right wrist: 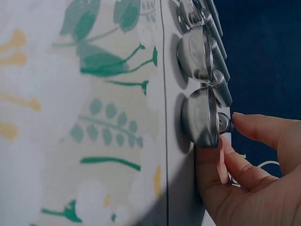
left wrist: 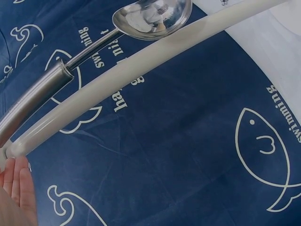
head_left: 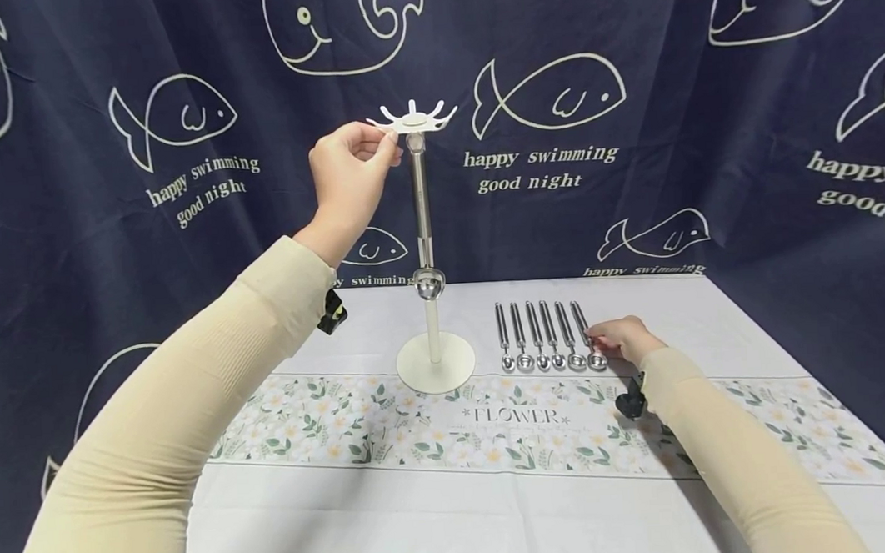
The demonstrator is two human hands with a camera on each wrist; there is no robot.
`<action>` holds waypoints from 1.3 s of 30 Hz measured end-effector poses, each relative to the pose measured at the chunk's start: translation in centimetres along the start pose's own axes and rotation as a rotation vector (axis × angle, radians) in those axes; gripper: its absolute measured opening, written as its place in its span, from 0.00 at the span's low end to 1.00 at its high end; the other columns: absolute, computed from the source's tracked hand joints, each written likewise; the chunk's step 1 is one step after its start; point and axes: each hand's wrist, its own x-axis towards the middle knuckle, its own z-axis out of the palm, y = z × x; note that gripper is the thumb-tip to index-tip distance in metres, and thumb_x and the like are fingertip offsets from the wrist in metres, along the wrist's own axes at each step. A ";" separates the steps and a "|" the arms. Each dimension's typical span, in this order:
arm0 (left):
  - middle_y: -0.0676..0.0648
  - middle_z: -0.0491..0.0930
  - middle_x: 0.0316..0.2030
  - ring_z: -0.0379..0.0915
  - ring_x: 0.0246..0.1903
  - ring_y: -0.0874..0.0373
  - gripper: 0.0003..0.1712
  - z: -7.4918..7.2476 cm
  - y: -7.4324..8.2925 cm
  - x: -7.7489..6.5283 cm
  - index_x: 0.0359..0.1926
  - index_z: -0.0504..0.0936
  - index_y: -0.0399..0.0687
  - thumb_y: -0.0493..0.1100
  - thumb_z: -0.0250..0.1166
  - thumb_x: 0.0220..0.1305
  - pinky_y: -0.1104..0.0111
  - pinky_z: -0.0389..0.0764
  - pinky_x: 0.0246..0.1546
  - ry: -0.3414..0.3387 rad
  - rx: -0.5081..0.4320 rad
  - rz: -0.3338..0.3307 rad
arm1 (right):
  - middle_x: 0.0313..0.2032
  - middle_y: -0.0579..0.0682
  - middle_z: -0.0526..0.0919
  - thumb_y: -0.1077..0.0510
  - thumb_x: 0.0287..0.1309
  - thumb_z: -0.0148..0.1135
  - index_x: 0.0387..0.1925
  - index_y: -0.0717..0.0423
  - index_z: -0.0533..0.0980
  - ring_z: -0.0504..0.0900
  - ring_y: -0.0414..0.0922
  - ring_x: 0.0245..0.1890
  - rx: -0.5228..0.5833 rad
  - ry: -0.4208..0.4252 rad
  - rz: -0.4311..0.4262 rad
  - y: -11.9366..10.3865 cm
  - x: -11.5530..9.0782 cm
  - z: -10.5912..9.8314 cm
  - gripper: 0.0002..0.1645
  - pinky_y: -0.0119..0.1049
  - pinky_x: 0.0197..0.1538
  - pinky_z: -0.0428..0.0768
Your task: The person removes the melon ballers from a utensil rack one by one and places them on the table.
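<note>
A cream-white stand [head_left: 433,327] with a round base rises from the table, topped by a ring of white hooks [head_left: 413,121]. My left hand [head_left: 354,168] pinches a hook at the left of this top between thumb and fingers. One steel scoop [head_left: 429,284] hangs bowl-down along the pole, seen closer in the left wrist view. To the right, several steel scoops [head_left: 541,330] lie side by side, handles pointing away. My right hand [head_left: 622,338] pinches the rightmost scoop [right wrist: 202,117], its fingers around the handle near the bowl.
The table has a white cover [head_left: 350,515] with a flowered band [head_left: 307,421] across it, lettered FLOWER. A dark blue curtain [head_left: 370,46] with fish drawings hangs behind. Neighbouring scoops [right wrist: 195,56] lie a narrow gap from the gripped one.
</note>
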 end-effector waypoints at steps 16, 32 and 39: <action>0.43 0.88 0.31 0.84 0.27 0.66 0.09 0.1 0.0 0.0 0.35 0.85 0.37 0.39 0.64 0.64 0.80 0.76 0.30 0.004 -0.003 0.014 | 0.17 0.43 0.79 0.65 0.63 0.56 0.40 0.65 0.69 0.81 0.35 0.17 0.156 -0.042 -0.033 -1.0 -1.6 -1.9 0.07 0.28 0.33 0.84; 0.43 0.88 0.31 0.84 0.28 0.66 0.09 0.1 -0.1 0.0 0.35 0.85 0.37 0.40 0.64 0.64 0.80 0.76 0.30 0.004 0.005 0.005 | 0.22 0.42 0.80 0.65 0.62 0.58 0.38 0.61 0.71 0.80 0.33 0.24 0.300 -0.051 -0.160 -4.1 -2.7 -0.4 0.05 0.25 0.39 0.83; 0.42 0.88 0.31 0.84 0.27 0.67 0.09 0.0 -0.1 0.0 0.35 0.85 0.37 0.40 0.64 0.63 0.81 0.76 0.30 0.010 0.009 0.005 | 0.20 0.43 0.83 0.67 0.63 0.56 0.42 0.64 0.72 0.83 0.34 0.25 0.446 -0.109 -0.249 -5.5 -3.0 1.5 0.06 0.27 0.43 0.83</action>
